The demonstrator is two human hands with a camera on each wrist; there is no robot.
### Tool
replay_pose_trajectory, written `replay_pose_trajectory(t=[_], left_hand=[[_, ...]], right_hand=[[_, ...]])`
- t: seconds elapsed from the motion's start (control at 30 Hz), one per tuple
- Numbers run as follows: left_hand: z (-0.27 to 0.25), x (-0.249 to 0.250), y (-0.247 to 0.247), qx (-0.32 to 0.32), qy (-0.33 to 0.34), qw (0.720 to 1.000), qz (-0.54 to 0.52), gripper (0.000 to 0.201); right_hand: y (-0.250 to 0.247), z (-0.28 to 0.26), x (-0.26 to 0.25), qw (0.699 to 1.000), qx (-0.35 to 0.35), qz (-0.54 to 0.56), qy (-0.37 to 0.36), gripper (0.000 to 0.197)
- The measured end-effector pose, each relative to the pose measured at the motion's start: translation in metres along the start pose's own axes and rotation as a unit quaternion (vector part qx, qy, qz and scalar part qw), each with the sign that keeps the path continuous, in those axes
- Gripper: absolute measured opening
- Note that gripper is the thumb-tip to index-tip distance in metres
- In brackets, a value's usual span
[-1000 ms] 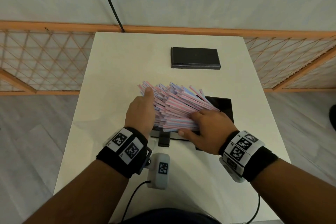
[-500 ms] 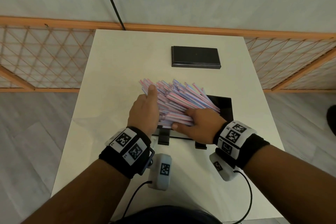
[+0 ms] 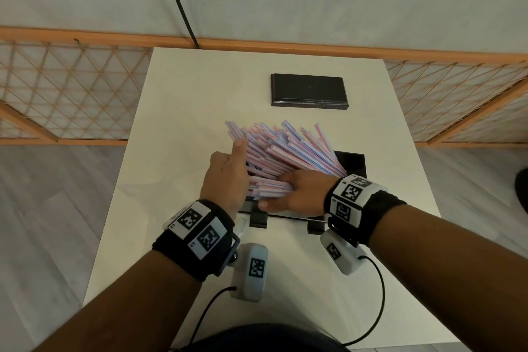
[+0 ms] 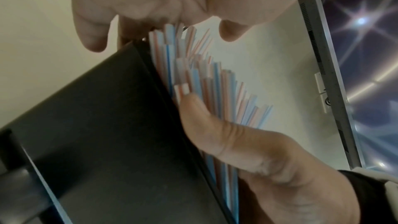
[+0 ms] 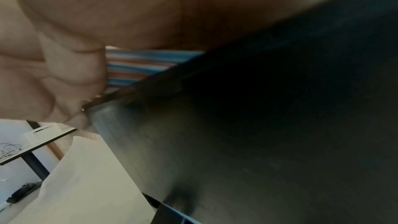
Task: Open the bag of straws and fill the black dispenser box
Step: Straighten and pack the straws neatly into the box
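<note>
A fanned pile of pink-and-blue striped straws (image 3: 288,148) lies slanting across the open black dispenser box (image 3: 353,163), with its far ends sticking out past the left rim. My left hand (image 3: 228,177) stands at the pile's left side, fingers straight against the straw ends. My right hand (image 3: 297,191) lies over the near part of the pile, fingers curled across the straws and thumb under the near edge. The left wrist view shows the straws (image 4: 215,83) against the box wall (image 4: 107,125). In the right wrist view the straws (image 5: 140,67) show between palm and fingers above the box (image 5: 280,108).
The box's flat black lid (image 3: 308,90) lies at the back of the white table (image 3: 185,94). An orange-framed lattice fence runs behind the table. Two black feet of the box stick out at its near edge.
My right hand has slid left along the near side of the pile, its wrist turning inward. The straws have drawn a little closer together. The left hand stays at the left ends.
</note>
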State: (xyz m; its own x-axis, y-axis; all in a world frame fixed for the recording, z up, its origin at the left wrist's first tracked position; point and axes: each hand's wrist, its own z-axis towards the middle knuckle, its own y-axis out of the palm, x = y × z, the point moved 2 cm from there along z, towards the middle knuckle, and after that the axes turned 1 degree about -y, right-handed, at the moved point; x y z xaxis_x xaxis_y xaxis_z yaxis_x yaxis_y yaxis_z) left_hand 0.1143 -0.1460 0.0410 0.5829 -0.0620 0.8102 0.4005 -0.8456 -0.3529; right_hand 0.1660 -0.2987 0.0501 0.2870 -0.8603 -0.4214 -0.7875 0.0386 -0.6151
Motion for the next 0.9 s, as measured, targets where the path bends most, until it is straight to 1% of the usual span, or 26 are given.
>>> replay_pose_trajectory(t=[0.07, 0.17, 0.23, 0.27, 0.33, 0.37, 0.4, 0.47, 0.5, 0.53, 0.57, 0.63, 0.7, 0.8, 0.83, 0.9], left_hand=[[0.003, -0.002, 0.0, -0.007, 0.003, 1.0, 0.001, 0.071], [0.008, -0.007, 0.002, -0.015, -0.007, 1.0, -0.015, 0.075], [0.005, -0.005, 0.001, -0.015, 0.0, 0.999, -0.039, 0.071], [0.006, -0.005, 0.001, -0.01, -0.001, 0.998, -0.057, 0.062], [0.005, -0.006, 0.0, -0.006, -0.005, 0.998, -0.063, 0.043], [0.004, -0.007, -0.001, -0.017, -0.005, 0.998, -0.064, 0.046], [0.002, -0.007, 0.0, -0.039, -0.012, 0.996, -0.076, 0.06], [0.002, -0.012, 0.002, -0.068, -0.01, 0.994, -0.081, 0.103], [0.002, -0.014, 0.002, -0.078, -0.007, 0.994, -0.077, 0.121], [0.004, -0.016, 0.004, -0.09, -0.008, 0.994, -0.067, 0.131], [0.005, -0.018, 0.005, -0.101, -0.005, 0.994, -0.048, 0.132], [0.006, -0.019, 0.008, -0.13, 0.0, 0.991, -0.028, 0.125], [0.007, -0.019, 0.008, -0.147, -0.003, 0.988, -0.05, 0.12], [-0.002, -0.009, 0.001, -0.106, -0.019, 0.987, -0.117, 0.085], [-0.005, -0.006, 0.0, -0.099, -0.027, 0.985, -0.142, 0.079], [-0.007, -0.005, 0.001, -0.121, -0.029, 0.983, -0.138, 0.084]], right_hand=[[0.0, 0.002, -0.003, 1.0, 0.006, -0.009, -0.001, 0.06], [-0.001, 0.004, -0.007, 1.0, 0.005, 0.008, -0.011, 0.062], [0.0, 0.006, -0.008, 1.0, 0.005, 0.013, -0.013, 0.057], [0.001, 0.008, -0.008, 1.0, 0.006, 0.01, -0.011, 0.056], [0.004, 0.011, -0.009, 1.0, 0.015, -0.009, -0.009, 0.06], [0.005, 0.013, -0.01, 1.0, 0.019, -0.021, -0.008, 0.061], [0.005, 0.013, -0.011, 0.999, 0.023, -0.03, -0.012, 0.059], [0.003, 0.01, -0.013, 0.999, 0.036, -0.037, -0.018, 0.052], [0.001, 0.008, -0.014, 0.998, 0.048, -0.035, -0.016, 0.048], [-0.001, 0.007, -0.012, 0.997, 0.065, -0.034, -0.018, 0.049], [-0.003, 0.006, -0.009, 0.996, 0.081, -0.038, -0.011, 0.055], [-0.003, 0.006, -0.001, 0.994, 0.099, -0.049, 0.009, 0.071], [0.0, 0.006, 0.005, 0.994, 0.098, -0.049, 0.023, 0.079], [0.003, 0.003, 0.011, 0.992, 0.11, -0.054, 0.022, 0.095], [0.004, 0.001, 0.011, 0.992, 0.109, -0.058, 0.026, 0.097], [0.007, 0.001, 0.012, 0.993, 0.104, -0.053, 0.03, 0.102]])
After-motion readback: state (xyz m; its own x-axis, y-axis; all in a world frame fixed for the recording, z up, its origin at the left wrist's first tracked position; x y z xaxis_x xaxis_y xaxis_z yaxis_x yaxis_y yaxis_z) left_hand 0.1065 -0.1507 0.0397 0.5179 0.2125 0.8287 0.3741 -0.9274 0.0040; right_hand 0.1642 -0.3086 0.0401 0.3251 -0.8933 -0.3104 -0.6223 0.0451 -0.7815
